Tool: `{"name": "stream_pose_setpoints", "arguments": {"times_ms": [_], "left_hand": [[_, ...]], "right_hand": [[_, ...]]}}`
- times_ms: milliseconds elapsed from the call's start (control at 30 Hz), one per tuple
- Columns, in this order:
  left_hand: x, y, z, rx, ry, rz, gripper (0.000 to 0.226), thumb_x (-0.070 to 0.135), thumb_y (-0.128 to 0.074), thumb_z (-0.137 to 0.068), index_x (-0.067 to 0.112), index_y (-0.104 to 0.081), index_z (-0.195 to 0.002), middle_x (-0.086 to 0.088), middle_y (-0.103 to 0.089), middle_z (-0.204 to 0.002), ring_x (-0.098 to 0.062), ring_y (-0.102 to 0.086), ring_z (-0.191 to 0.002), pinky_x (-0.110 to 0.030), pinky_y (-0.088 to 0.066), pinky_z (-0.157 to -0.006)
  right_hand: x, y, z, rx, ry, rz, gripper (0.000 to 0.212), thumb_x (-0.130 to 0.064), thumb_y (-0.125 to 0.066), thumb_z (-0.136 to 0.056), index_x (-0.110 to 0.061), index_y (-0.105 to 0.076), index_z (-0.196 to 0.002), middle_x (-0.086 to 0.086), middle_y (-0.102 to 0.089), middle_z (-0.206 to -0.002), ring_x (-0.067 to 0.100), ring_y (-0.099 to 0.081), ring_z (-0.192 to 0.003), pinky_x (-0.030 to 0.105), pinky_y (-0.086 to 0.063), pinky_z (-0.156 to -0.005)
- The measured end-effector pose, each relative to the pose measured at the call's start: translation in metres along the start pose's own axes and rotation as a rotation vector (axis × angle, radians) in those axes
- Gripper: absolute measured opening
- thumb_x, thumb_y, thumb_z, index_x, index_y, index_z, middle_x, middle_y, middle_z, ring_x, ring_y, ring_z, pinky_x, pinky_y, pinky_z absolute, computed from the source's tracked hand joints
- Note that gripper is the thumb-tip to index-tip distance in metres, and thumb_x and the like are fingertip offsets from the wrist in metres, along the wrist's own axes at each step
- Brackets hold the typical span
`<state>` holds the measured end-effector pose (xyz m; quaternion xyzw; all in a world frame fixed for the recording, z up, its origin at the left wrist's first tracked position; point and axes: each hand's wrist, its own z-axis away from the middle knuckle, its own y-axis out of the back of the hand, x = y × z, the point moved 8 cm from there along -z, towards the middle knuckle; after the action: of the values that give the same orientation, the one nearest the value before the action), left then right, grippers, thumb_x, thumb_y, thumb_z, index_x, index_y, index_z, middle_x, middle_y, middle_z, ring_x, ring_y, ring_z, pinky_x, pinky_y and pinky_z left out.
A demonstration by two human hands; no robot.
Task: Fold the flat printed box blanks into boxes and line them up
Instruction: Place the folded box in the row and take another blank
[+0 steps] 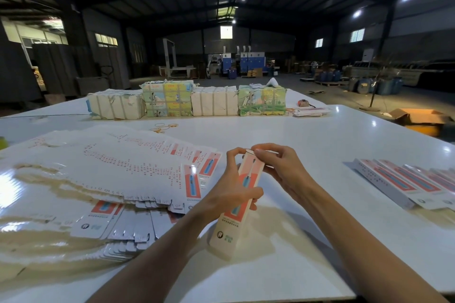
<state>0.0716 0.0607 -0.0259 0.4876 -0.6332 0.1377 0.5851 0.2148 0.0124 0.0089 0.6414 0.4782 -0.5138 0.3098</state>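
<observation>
Warehouse hall, big white table [320,140]: fanned pile of flat blanks [110,167] at left, row of finished boxes [403,182] lying side by side at the right edge, wrapped bundles [187,102] along the far side. One box [229,224] sits mid-table, tilted, between both hands. Left hand [229,194] is curled round its mid-body, and right hand [280,170] pinches the flap at its upper end.

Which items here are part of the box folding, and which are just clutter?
In the job: box gripped by left hand and right hand; fanned flat blanks; row of finished boxes.
Lying about: wrapped bundles; rubber bands; cardboard carton.
</observation>
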Motion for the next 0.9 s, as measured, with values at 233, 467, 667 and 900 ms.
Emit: {"name": "stream_pose_setpoints", "arguments": {"times_ms": [233, 467, 667, 900], "left_hand": [[0.004, 0.002, -0.001, 0.021, -0.057, 0.002, 0.099, 0.027, -0.091, -0.073, 0.074, -0.022, -0.126, 0.021, -0.055, -0.108, 0.006, -0.072, -0.089, -0.02, -0.058, -0.053], [0.009, -0.003, -0.002, -0.004, -0.067, -0.088, 0.1, 0.034, -0.088, -0.072, 0.082, -0.011, -0.114, 0.027, -0.053, -0.107, -0.012, -0.076, -0.082, -0.018, -0.057, -0.052], [0.006, 0.0, -0.001, 0.025, -0.057, -0.083, 0.101, 0.034, -0.087, -0.07, 0.081, -0.01, -0.113, 0.026, -0.051, -0.105, 0.01, -0.069, -0.09, -0.016, -0.055, -0.049], [0.002, 0.0, -0.003, 0.022, -0.061, -0.035, 0.107, 0.028, -0.09, -0.07, 0.071, -0.018, -0.136, 0.047, -0.051, -0.096, 0.015, -0.066, -0.093, -0.019, -0.057, -0.05]], "right_hand": [[-0.005, 0.002, 0.001, 0.014, -0.02, -0.046, 0.019, -0.011, -0.064, -0.103, -0.008, -0.083, -0.103, 0.011, -0.081, -0.102, 0.026, -0.078, -0.095, 0.03, -0.063, -0.073], [-0.003, 0.01, 0.001, 0.031, -0.045, -0.095, 0.019, -0.011, -0.066, -0.102, -0.007, -0.084, -0.102, 0.014, -0.081, -0.103, 0.026, -0.078, -0.092, 0.028, -0.062, -0.072], [0.002, 0.004, -0.001, 0.0, -0.068, -0.103, 0.021, -0.012, -0.067, -0.102, -0.012, -0.087, -0.096, 0.013, -0.081, -0.106, 0.028, -0.079, -0.096, 0.03, -0.063, -0.075], [0.001, 0.007, -0.002, 0.021, -0.075, -0.069, 0.029, -0.01, -0.063, -0.103, -0.015, -0.087, -0.089, 0.011, -0.081, -0.102, 0.027, -0.079, -0.095, 0.029, -0.063, -0.071]]}}
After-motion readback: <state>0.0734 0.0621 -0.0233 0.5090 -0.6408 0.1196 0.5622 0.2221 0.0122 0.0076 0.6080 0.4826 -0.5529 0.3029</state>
